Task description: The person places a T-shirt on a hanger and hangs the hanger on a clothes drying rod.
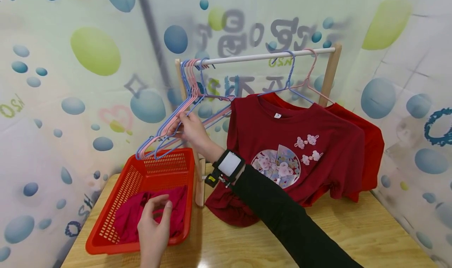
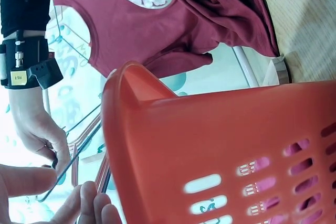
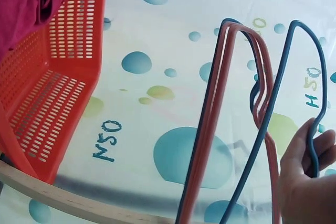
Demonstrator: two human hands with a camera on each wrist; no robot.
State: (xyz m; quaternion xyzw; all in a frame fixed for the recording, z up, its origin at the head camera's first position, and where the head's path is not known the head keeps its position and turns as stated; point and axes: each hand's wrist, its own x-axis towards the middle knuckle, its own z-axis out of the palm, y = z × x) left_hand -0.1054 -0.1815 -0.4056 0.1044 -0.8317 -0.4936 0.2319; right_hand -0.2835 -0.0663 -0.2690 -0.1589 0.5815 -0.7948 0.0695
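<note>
A yellow wood-grain tabletop (image 1: 356, 236) slants away toward four o'clock and, at six, separates a red perforated plastic basket (image 1: 159, 179) from a maroon printed shirt (image 1: 261, 130). At seven, the left hand (image 1: 152, 228) is loosely curved, grasping nothing; at nine, the right hand (image 1: 194, 132) pinches a thin blue hanger (image 3: 283, 56).

Beyond the far edge of the wood-grained tabletop (image 1: 353, 230) I see a pale wall covering (image 1: 247, 36) scattered with blue and green ovals (image 1: 95, 51); light glints near the front edge.
</note>
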